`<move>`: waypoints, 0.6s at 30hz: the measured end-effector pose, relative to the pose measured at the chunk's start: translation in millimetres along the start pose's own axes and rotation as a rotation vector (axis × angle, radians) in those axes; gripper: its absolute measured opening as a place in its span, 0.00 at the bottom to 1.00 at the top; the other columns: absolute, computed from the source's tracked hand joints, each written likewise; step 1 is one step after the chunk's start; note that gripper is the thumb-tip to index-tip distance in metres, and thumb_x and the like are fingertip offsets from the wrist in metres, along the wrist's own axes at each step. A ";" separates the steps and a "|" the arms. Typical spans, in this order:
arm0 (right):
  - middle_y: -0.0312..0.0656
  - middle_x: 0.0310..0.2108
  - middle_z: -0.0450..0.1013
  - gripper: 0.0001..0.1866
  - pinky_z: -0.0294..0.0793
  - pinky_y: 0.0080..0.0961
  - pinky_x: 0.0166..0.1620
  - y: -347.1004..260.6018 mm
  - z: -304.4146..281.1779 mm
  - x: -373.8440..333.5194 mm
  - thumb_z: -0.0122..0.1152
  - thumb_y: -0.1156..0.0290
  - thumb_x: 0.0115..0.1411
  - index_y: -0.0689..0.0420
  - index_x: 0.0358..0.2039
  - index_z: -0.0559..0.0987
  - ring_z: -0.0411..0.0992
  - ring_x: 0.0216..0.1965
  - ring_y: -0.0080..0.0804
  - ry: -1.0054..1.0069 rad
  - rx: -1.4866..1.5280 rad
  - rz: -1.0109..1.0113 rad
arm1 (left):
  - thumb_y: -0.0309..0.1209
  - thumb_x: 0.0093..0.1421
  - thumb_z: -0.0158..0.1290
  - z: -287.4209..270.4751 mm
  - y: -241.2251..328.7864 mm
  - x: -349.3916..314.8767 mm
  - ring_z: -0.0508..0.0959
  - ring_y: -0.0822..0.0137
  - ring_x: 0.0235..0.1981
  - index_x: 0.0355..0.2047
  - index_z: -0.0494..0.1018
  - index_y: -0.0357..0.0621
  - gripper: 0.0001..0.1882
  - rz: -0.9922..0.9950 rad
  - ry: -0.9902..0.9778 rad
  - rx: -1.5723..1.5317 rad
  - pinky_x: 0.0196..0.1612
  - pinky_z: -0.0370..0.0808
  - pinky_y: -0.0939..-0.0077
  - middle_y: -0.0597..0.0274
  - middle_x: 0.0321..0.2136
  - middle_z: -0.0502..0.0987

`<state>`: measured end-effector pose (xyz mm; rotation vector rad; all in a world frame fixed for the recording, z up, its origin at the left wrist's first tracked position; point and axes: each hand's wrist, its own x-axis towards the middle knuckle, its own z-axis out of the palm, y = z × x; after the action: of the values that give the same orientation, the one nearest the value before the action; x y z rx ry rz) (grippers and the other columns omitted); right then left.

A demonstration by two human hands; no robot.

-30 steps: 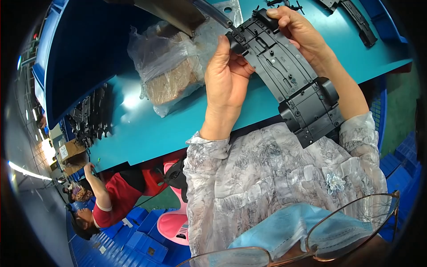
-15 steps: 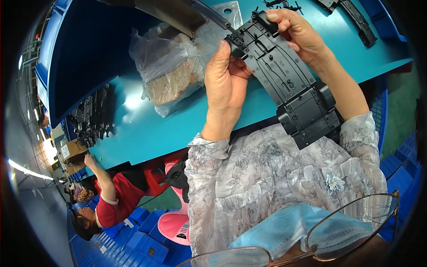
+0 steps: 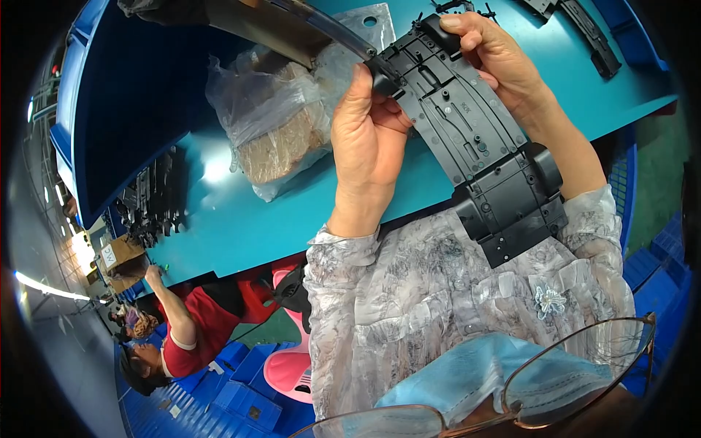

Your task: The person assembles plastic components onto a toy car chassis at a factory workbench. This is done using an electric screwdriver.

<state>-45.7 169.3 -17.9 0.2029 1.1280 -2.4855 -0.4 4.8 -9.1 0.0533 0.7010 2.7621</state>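
Observation:
A long black moulded plastic chassis [image 3: 471, 131] slants across my front, raised above the table, with grooves, screw posts and wheel-arch shapes at both ends. Its far end is gripped at two corners. My left hand [image 3: 367, 139] pinches the left corner, thumb on top and fingers underneath. At the right corner my right hand [image 3: 500, 62] has its thumb on the rounded edge, its fingers partly hidden behind the part. The chassis's near end hangs over my lap, close to my patterned blouse. A dark rod-like tool [image 3: 332, 29] reaches down to the far left corner of the chassis.
Left of my hands, a plastic-wrapped brown block [image 3: 281, 139] lies on the teal table [image 3: 226, 233]. A large blue bin [image 3: 87, 95] stands at the left, near piled black parts [image 3: 153, 193]. More black parts [image 3: 588, 36] lie far right. A co-worker in red [image 3: 197, 328] sits at the left.
The chassis has shifted slightly, its near end moving down and right. My left hand has moved a little left with it. The co-worker's arm has moved slightly.

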 end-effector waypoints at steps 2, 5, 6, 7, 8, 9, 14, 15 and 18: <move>0.23 0.12 0.64 0.04 0.45 0.05 0.04 -0.7 0.3 -0.1 0.51 0.68 0.50 0.54 0.23 0.71 0.50 0.02 0.09 0.031 -0.019 -0.005 | 0.31 0.54 0.45 1.4 0.7 1.0 0.70 0.73 0.35 0.34 0.67 0.40 0.10 -0.006 -0.025 -0.005 0.42 0.67 0.77 0.64 0.32 0.72; 0.23 0.12 0.64 0.05 0.45 0.05 0.03 -1.5 2.0 -0.4 0.52 0.68 0.50 0.53 0.21 0.70 0.50 0.02 0.09 0.037 -0.011 0.006 | 0.31 0.54 0.44 3.0 2.0 1.5 0.70 0.73 0.35 0.34 0.67 0.40 0.10 -0.002 0.018 -0.001 0.42 0.67 0.78 0.64 0.32 0.72; 0.23 0.12 0.63 0.06 0.45 0.05 0.03 -1.8 2.5 -0.7 0.52 0.68 0.50 0.53 0.20 0.70 0.50 0.02 0.09 0.013 0.018 0.021 | 0.31 0.54 0.44 2.6 2.1 1.6 0.70 0.73 0.35 0.34 0.67 0.40 0.10 -0.003 0.009 -0.013 0.42 0.67 0.78 0.64 0.32 0.72; 0.23 0.12 0.63 0.06 0.45 0.05 0.03 -1.9 2.7 -0.8 0.52 0.68 0.50 0.53 0.20 0.70 0.50 0.02 0.09 0.013 0.018 0.022 | 0.32 0.54 0.44 2.2 2.1 1.7 0.70 0.73 0.35 0.34 0.67 0.40 0.10 -0.003 0.000 -0.024 0.42 0.67 0.78 0.64 0.33 0.72; 0.23 0.12 0.63 0.06 0.45 0.05 0.03 -2.1 2.9 -0.9 0.52 0.68 0.50 0.53 0.19 0.70 0.50 0.02 0.09 0.021 0.022 0.021 | 0.32 0.54 0.44 1.2 1.8 1.9 0.70 0.73 0.35 0.34 0.67 0.40 0.10 -0.003 0.001 -0.024 0.42 0.67 0.78 0.64 0.33 0.72; 0.23 0.12 0.63 0.06 0.45 0.05 0.03 -1.7 2.9 -1.0 0.52 0.68 0.50 0.52 0.19 0.70 0.50 0.02 0.09 0.030 0.025 0.020 | 0.31 0.54 0.44 -0.9 1.0 1.9 0.70 0.73 0.35 0.34 0.67 0.40 0.10 -0.002 0.037 -0.044 0.42 0.67 0.78 0.64 0.33 0.72; 0.23 0.12 0.63 0.05 0.45 0.05 0.03 -2.1 8.6 -2.7 0.51 0.68 0.50 0.52 0.19 0.69 0.50 0.02 0.09 0.075 -0.043 -0.026 | 0.31 0.54 0.44 -2.1 0.8 1.8 0.70 0.73 0.36 0.34 0.67 0.39 0.10 0.004 0.035 -0.069 0.42 0.67 0.78 0.63 0.33 0.72; 0.23 0.11 0.62 0.05 0.45 0.04 0.03 -2.0 9.4 -2.5 0.51 0.68 0.50 0.52 0.19 0.69 0.50 0.02 0.09 0.099 -0.092 -0.052 | 0.31 0.54 0.44 -2.4 0.7 1.9 0.70 0.72 0.36 0.34 0.67 0.39 0.10 0.007 0.043 -0.074 0.42 0.67 0.78 0.63 0.33 0.72; 0.23 0.12 0.62 0.05 0.45 0.04 0.04 -2.1 11.2 -4.0 0.50 0.69 0.51 0.52 0.20 0.69 0.50 0.03 0.09 0.075 -0.039 -0.018 | 0.31 0.54 0.44 -1.9 0.3 2.1 0.70 0.72 0.36 0.34 0.67 0.38 0.10 0.014 0.051 -0.080 0.42 0.67 0.78 0.63 0.33 0.72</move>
<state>-42.6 163.4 -7.9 0.2780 1.2127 -2.4880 -2.7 4.3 -10.8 -0.0290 0.6039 2.8110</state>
